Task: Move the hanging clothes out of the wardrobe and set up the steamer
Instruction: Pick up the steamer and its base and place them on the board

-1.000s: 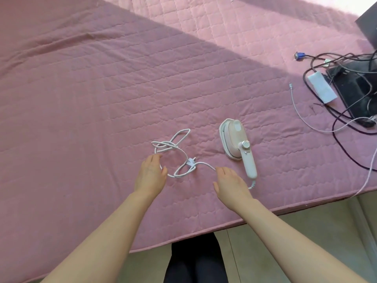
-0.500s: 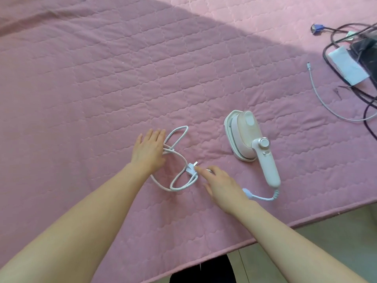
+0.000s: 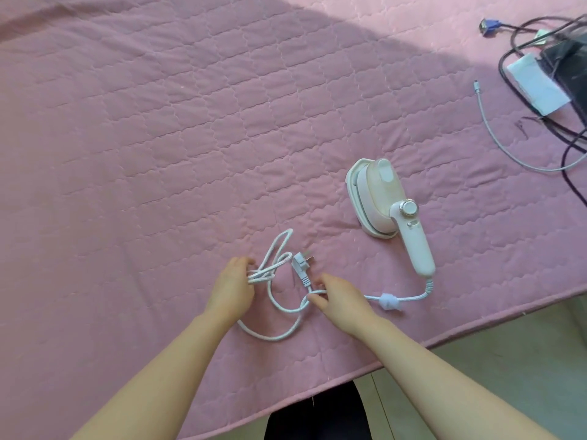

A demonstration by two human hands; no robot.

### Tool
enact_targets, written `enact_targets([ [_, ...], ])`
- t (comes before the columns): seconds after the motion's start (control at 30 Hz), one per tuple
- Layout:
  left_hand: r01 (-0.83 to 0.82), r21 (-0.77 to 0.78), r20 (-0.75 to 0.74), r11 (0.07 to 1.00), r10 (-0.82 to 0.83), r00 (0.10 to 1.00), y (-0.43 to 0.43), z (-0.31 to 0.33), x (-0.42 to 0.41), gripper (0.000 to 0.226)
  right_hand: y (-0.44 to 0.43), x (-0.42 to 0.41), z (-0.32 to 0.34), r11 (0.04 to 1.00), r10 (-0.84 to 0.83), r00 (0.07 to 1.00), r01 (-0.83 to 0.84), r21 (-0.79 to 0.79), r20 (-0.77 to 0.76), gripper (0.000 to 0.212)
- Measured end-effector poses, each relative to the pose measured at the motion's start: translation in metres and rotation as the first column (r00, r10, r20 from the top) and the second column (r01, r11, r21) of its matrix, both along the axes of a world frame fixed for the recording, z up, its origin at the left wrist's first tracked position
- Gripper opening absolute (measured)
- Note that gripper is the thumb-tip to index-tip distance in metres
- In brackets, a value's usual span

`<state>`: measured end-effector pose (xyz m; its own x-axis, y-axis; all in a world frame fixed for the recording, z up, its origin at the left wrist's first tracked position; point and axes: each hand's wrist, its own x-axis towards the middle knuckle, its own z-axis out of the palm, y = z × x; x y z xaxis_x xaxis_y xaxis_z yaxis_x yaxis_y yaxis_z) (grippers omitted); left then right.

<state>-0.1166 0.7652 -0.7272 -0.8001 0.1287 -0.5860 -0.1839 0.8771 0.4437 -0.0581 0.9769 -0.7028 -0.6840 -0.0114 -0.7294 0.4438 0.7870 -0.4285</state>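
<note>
steamer near the front right of the quilt, lying on what looks like its side, flat soleplate rim to the left, rounded pink body up, handle pointing toward the bed's near edge. smooth hard plastic, pale pink and white, with a ribbed metal-look dial where body meets handle. probably laid down flat like this so as not to tip on soft bedding.

from the handle's end, a ribbed sleeve and then a white cord, braided by the look of it, running left through a loose fabric tie and into slack loops. plug free on the quilt between the hands, prongs up and to the right.

left hand curled round a bunch of several loops, holding them gathered. right hand pinching a single strand just behind the plug, the other fingers loosely bent. judged as a grip for pulling the bundle apart: one hand anchoring the coil, the other drawing the plug end out. limp cord, likely to snag where loops cross.

quilt pink, stitched in wavy squares, soft and matte, part sunlit at the top. far right, well apart from the steamer, a tangle of dark cables and a white adapter. pale floor beyond the bed's edge. no clothes or wardrobe in view.
</note>
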Motion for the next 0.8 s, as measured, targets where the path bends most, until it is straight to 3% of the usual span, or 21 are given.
enact_targets([
  [0.1,-0.373,0.091,0.185,0.923,0.352,0.917,0.005,0.006,0.014,0.028,0.0,-0.001,-0.001,0.997,-0.081,0.996,0.081,-0.003,0.041,0.024],
  [0.2,-0.733,0.114,0.413,0.67,0.64,0.649,0.012,0.014,0.027,0.012,-0.001,-0.003,-0.003,0.986,-0.164,0.983,0.165,0.002,0.077,0.014],
  [0.3,-0.916,0.053,0.612,0.398,0.712,0.345,0.017,0.016,0.037,0.008,-0.004,-0.005,-0.003,0.976,-0.217,0.972,0.217,0.006,0.089,0.012],
  [0.37,-0.956,0.017,0.705,0.292,0.674,0.218,0.021,0.016,0.038,0.012,-0.005,-0.005,-0.002,0.969,-0.246,0.966,0.248,-0.016,0.084,0.012],
  [0.57,-0.98,-0.039,0.669,0.194,0.733,0.119,0.049,0.012,0.041,0.008,0.002,-0.008,0.001,0.911,-0.37,0.926,0.378,-0.165,0.078,0.011],
  [0.67,-0.993,0.0,0.662,0.114,0.744,0.086,0.062,0.012,0.041,0.003,0.006,-0.01,0.008,0.816,-0.472,0.869,0.494,-0.301,0.146,0.011],
  [0.8,-0.999,0.032,0.76,0.042,0.648,0.052,0.07,0.018,0.036,0.007,0.013,-0.012,0.02,0.699,-0.537,0.808,0.588,-0.407,0.244,0.009],
])
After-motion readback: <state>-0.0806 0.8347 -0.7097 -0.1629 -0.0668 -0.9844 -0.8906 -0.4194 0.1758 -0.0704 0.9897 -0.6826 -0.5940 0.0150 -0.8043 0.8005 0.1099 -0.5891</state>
